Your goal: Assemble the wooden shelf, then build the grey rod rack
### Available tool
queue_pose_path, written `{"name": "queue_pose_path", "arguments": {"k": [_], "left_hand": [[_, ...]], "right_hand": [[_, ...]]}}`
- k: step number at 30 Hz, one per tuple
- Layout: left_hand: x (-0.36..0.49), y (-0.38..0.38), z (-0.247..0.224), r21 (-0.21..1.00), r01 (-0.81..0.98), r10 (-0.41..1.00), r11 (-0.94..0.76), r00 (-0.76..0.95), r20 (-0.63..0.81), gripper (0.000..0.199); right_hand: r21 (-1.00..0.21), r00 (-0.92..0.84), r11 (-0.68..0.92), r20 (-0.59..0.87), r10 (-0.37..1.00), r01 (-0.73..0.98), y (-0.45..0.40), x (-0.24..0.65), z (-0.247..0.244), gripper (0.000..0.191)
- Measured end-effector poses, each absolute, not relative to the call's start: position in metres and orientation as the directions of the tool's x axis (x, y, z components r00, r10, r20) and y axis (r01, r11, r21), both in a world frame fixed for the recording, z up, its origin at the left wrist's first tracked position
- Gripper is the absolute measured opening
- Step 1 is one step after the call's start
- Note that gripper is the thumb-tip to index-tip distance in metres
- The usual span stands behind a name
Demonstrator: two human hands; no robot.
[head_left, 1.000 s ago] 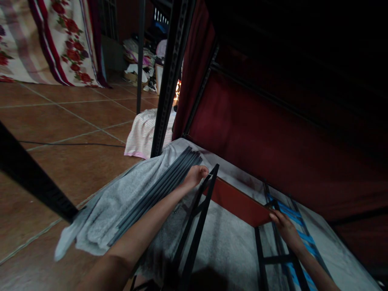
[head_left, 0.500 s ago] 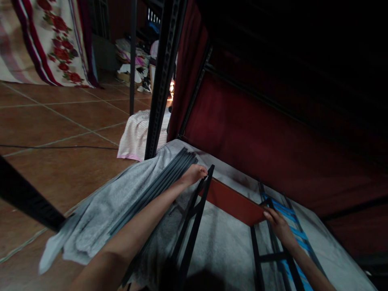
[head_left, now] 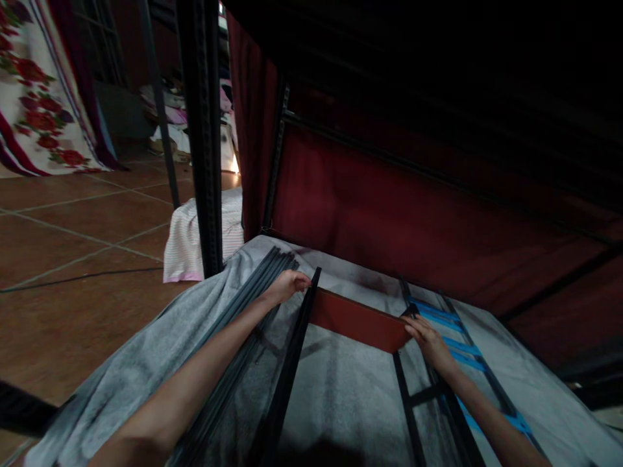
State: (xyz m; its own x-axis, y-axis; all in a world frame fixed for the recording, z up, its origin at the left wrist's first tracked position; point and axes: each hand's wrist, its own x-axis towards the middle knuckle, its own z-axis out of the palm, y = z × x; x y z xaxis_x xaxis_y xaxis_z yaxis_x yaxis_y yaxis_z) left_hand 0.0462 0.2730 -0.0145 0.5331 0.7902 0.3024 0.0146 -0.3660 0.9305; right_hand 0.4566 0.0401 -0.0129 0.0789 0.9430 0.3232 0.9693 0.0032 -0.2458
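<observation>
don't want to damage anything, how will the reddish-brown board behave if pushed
Probably stiff: the reddish-brown board runs straight between the black frames without visible sag. Perhaps light for its size, as its upper edge looks thin. It might tip if pushed, since its broad face stands steeply, though any fastening is unclear.

seemingly a home: flowered cloth (head_left: 43,107)

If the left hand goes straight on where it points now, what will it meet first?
Probably the black frame at the left end of the red board; whether the hand touches it is unclear.
</observation>
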Motion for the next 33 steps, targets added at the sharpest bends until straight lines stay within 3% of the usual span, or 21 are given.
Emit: {"name": "queue_pose_path", "arguments": {"k": [6,15,22,33], "left_hand": [[0.042,0.268,-0.002,0.914,0.101,0.800,-0.393,0.527,0.286,0.013],[0.039,0.266,0.005,0.926,0.166,0.824,-0.340,0.527,0.208,0.023],[0.039,0.260,0.009,0.935,0.201,0.850,-0.291,0.503,0.157,0.022],[0.039,0.266,-0.004,0.915,0.195,0.853,-0.354,0.467,0.231,0.019]], "right_hand": [[-0.107,-0.112,0.148,0.286,0.952,0.983,0.054,0.419,0.001,0.040],[-0.225,-0.337,0.392,0.245,0.909,0.892,0.133,0.277,0.043,0.033],[-0.347,-0.202,0.252,0.176,0.964,0.903,0.180,0.221,0.042,0.020],[-0.411,-0.197,0.286,0.246,0.949,0.866,0.175,0.226,0.027,0.021]]}}
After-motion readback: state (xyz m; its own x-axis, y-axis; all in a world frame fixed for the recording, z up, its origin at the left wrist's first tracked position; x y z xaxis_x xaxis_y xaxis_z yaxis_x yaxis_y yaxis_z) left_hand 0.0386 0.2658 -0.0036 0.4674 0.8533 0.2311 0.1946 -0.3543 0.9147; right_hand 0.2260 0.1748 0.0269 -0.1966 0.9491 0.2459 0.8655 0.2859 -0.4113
